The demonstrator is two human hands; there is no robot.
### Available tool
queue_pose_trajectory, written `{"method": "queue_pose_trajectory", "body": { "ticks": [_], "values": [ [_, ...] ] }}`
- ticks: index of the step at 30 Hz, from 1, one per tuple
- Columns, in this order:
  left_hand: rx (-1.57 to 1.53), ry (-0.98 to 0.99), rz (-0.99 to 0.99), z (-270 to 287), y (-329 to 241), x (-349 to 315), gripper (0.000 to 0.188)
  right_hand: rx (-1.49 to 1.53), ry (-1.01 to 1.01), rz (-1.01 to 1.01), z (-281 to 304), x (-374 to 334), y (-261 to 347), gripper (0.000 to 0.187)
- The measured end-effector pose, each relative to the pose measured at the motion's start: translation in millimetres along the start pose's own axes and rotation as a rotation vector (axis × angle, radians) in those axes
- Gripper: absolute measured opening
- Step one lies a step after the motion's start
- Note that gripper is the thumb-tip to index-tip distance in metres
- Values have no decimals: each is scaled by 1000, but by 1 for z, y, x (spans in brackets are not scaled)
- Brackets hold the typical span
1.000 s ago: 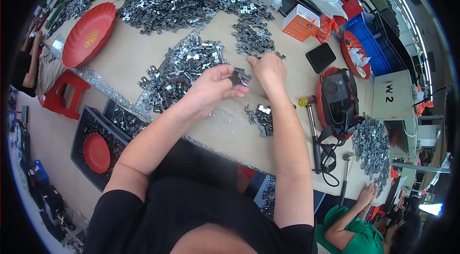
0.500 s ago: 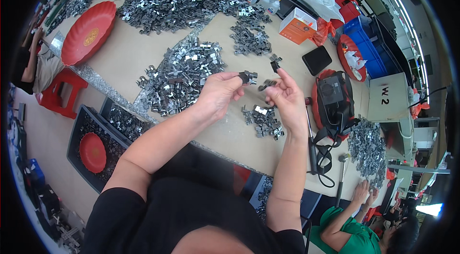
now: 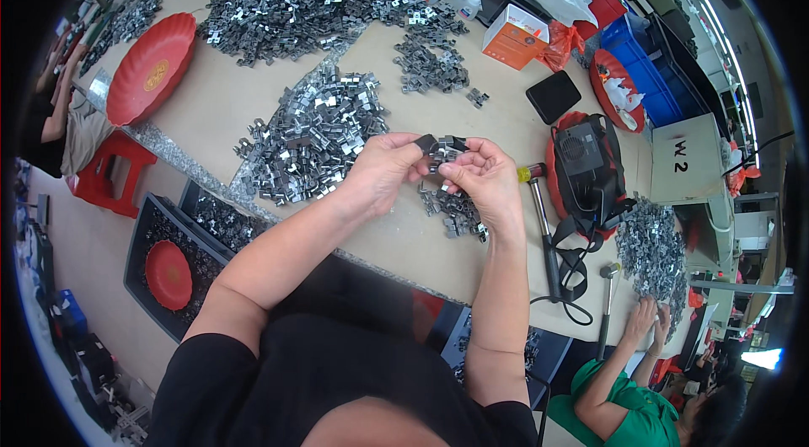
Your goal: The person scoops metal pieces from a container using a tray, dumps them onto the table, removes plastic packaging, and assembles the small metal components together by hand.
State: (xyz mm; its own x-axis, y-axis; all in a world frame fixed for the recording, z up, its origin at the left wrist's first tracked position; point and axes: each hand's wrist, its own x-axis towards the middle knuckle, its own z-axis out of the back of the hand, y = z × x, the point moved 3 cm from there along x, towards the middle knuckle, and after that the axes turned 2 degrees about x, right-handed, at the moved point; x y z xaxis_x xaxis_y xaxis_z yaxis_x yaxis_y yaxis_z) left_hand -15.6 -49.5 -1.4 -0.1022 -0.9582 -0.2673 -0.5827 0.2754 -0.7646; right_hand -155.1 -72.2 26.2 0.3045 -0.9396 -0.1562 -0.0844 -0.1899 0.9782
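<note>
My left hand and my right hand meet above the tan table, both pinching small metal clips held between the fingertips. Just below the hands lies a small pile of finished clips. To the left of my left hand sits a larger heap of shiny metal clips.
A big heap of metal parts covers the far table, beside a red plate. An orange box, black pad, red-black tool and screwdriver lie right. Black crates stand on the floor. Another person works lower right.
My hands pulled back from the far pile toward me and came together, now holding clips between them above the small pile.
</note>
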Motion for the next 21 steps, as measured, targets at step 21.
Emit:
{"method": "queue_pose_trajectory", "body": {
  "ticks": [21],
  "values": [
    [298, 212, -240, -1, -5, -2, 15, 91, 66, -157, 7, 6, -3, 15]
  ]
}}
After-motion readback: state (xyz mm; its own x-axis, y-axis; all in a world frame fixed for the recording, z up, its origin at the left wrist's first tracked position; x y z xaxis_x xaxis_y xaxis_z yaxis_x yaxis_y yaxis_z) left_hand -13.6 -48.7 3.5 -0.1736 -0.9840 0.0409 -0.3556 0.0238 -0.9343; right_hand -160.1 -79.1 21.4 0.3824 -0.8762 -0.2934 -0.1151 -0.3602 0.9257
